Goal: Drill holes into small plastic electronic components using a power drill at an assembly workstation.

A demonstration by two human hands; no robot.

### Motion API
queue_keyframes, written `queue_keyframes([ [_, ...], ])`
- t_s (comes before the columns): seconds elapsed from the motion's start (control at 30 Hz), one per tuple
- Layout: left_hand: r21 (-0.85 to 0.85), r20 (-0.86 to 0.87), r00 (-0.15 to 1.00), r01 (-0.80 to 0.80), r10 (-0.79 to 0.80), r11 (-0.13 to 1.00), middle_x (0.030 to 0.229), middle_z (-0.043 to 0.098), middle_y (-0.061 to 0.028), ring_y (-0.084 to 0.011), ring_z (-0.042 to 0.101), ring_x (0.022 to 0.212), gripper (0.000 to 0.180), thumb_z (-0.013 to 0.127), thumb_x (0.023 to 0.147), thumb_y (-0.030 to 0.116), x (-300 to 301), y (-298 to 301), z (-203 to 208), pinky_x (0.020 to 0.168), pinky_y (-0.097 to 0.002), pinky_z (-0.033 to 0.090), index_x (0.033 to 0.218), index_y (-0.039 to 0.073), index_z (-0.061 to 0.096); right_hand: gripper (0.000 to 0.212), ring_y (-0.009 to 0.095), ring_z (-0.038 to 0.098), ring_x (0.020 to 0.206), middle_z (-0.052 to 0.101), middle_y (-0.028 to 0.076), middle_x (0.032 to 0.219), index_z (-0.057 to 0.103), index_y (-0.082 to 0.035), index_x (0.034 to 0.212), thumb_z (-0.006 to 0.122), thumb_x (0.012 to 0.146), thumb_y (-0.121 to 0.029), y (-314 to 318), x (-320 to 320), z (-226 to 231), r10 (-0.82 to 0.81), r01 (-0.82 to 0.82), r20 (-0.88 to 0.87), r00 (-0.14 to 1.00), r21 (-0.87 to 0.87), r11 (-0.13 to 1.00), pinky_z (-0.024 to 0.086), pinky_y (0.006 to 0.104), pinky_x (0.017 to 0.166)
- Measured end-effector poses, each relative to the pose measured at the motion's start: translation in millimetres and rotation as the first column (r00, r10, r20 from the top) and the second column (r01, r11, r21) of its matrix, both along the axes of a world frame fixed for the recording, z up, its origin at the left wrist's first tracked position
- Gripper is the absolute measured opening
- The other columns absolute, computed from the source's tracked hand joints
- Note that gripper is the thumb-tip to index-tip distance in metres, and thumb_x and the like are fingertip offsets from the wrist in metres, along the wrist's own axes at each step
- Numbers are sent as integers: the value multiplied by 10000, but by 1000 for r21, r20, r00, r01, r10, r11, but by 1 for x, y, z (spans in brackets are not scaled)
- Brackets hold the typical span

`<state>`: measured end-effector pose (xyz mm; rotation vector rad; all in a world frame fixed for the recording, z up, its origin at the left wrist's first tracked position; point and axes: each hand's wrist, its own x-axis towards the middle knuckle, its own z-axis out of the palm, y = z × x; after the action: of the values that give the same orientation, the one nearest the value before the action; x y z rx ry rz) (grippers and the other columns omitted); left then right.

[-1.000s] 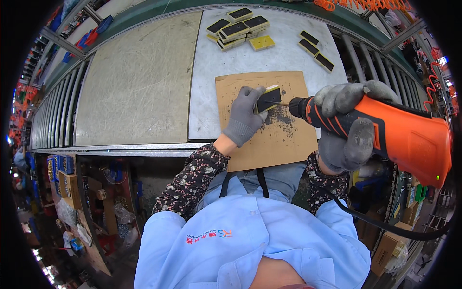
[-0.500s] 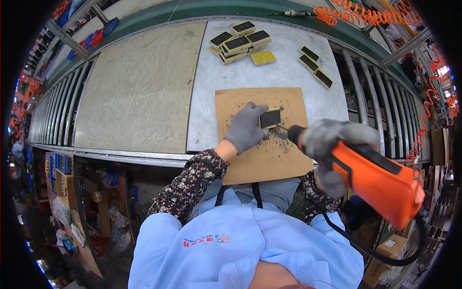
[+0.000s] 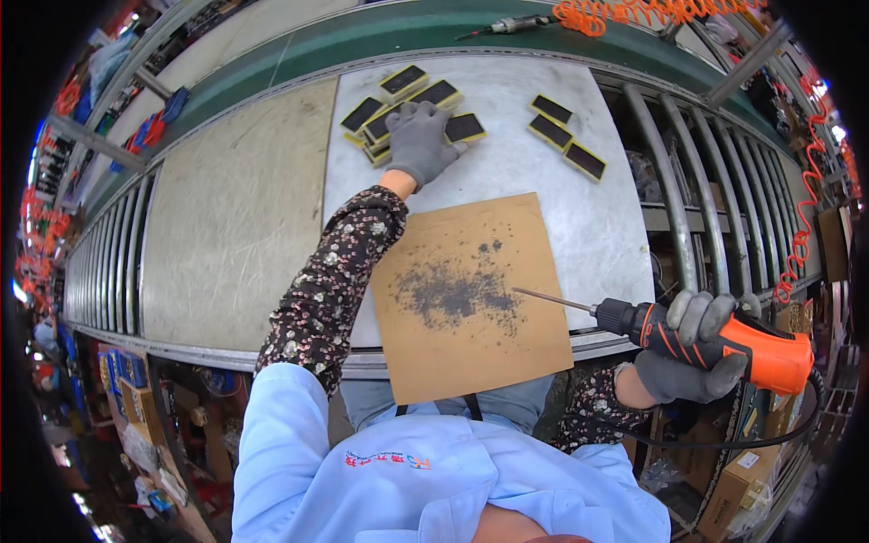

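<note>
My left hand, in a grey glove, reaches over a pile of rectangular blocks with black tops and yellow edges. Its fingers are curled, with the thumb against the lower edge of one block at the pile's right side; the palm hides part of the pile. On the right, my gloved right hand is wrapped round an orange and black corded power drill. The drill's long thin bit points left above a cardboard sheet, touching no block. Black crumbs lie scattered on the cardboard.
Three more blocks lie in a slanting row at the table's right. Metal rollers flank the table. Beyond it rest a slim air tool and a coiled orange hose. A black cable trails from the drill.
My left hand has moved from the cardboard to the pile, and no block is on the cardboard now. The drill has pulled back right, its bit away from the block. The view has shifted.
</note>
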<state>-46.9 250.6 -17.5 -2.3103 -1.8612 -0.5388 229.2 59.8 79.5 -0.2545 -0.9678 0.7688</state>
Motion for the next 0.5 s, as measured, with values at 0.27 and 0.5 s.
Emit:
queue_keyframes([
  [0.27, -68, -274, 962, -18, -1, 998, 1016, 521, -59, -251, 430, 1032, 345, 655, 682, 297, 30, 6, 17, 865, -433, 300, 969, 111, 604, 478, 96, 382, 413, 423, 22, 626, 384, -16, 1125, 596, 793, -287, 11, 28, -10, -4, 3, -59, 998, -21, 1000, 346, 260, 438],
  [0.5, -232, -205, 809, 506, -550, 831, 1134, 510, -20, -218, 437, 1096, 483, 564, 694, 39, 135, 71, 3, 896, -387, 324, 1155, 169, 504, 521, 84, 367, 403, 394, -5, 589, 353, -49, 1143, 616, 777, -310, 9, 14, -6, -8, 6, -26, 1000, -106, 994, 343, 244, 419],
])
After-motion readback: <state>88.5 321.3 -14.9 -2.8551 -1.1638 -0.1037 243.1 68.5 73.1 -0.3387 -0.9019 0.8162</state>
